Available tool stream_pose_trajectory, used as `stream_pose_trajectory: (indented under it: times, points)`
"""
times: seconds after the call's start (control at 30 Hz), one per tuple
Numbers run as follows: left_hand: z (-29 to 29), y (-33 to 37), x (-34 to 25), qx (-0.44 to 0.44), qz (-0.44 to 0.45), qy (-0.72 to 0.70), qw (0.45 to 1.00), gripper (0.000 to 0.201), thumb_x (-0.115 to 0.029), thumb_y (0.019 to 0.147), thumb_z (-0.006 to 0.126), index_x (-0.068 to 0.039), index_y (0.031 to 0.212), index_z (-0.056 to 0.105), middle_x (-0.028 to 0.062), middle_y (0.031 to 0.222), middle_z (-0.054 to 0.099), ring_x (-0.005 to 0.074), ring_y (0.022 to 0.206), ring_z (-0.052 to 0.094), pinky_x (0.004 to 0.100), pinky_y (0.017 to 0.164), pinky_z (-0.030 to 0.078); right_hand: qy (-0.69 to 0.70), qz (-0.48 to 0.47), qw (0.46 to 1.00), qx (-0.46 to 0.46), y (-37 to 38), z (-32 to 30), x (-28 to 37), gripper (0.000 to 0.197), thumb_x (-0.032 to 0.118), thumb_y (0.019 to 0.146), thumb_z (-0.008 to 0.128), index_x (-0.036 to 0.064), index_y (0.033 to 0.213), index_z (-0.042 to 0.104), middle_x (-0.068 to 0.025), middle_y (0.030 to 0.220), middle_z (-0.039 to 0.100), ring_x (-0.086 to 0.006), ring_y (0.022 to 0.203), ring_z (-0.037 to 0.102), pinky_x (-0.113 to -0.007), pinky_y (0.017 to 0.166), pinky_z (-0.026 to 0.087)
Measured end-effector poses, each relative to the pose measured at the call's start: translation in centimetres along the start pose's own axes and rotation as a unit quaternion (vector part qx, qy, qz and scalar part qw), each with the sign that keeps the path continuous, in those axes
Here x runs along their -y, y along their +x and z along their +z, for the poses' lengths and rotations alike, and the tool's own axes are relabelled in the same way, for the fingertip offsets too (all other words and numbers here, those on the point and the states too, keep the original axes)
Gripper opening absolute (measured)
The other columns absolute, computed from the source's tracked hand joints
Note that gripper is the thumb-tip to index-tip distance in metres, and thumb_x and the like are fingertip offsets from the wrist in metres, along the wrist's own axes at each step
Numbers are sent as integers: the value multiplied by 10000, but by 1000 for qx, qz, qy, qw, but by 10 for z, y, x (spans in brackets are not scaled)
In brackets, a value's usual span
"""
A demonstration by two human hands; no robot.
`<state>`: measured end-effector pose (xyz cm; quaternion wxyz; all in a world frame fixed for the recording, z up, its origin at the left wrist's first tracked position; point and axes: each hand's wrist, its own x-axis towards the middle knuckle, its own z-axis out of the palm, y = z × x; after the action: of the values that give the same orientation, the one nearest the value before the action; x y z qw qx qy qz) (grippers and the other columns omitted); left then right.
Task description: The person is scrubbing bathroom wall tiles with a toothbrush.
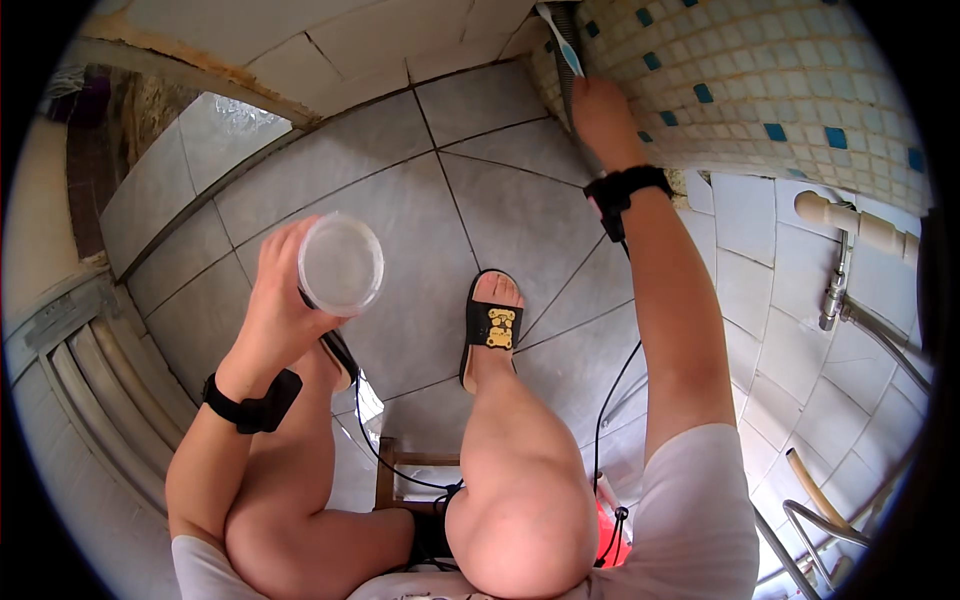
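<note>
My left hand (275,295) is wrapped around a clear plastic cup (341,264), its round rim facing up toward me and its inside looking cloudy. The cup is held above the grey tiled floor (400,210), left of my knees. Stretched out far to the right, my right hand (603,115) is closed on a slim white and teal toothbrush (566,50). The toothbrush lies along a dark, narrow strip (566,85) at the foot of the mosaic wall (700,65). Whether its bristles touch anything, I cannot tell.
Black wristbands with cords hang from both wrists. I sit low on a wooden stool (385,475), wearing black slippers (490,330). Metal and plastic pipes (850,300) run along the white tiled wall at right. A ledge (190,215) borders the floor at left; something red (612,535) is near my right thigh.
</note>
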<state>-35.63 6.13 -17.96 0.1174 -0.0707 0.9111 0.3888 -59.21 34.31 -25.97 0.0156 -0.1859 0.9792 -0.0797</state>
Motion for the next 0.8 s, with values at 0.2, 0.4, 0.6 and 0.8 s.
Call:
stream_pose_trajectory:
  times: [0.2,0.4,0.6,0.8]
  points:
    - [-3,1,10,-5,2,3,1000,784,-84,487,776,-49,1186,422,116,1168,452,309,1118,385,376,942,332,-130,-76,974,169,-100,51,-67,196,158,801,455,11,787,582,-174,794,596,-309,761,583,-381,684,474]
    - [-2,3,10,16,-7,9,1000,791,-87,484,779,-38,1186,418,119,1180,446,311,1121,384,379,944,328,431,198,877,80,-18,18,0,366,327,849,433,1,713,527,-156,649,558,-284,570,521,-364,545,400]
    - [2,10,4,1,-11,-5,1000,782,-69,486,775,-44,1182,421,130,1175,439,320,1122,380,383,940,340,624,279,720,119,-9,65,37,345,372,880,402,89,691,461,-6,509,395,-107,385,341,-277,354,262]
    - [1,10,7,26,-25,12,999,773,-62,488,770,-52,1179,425,140,1170,436,329,1125,376,387,934,353,772,284,559,102,11,30,95,320,380,901,339,101,754,391,10,473,295,-93,343,223,-252,319,160]
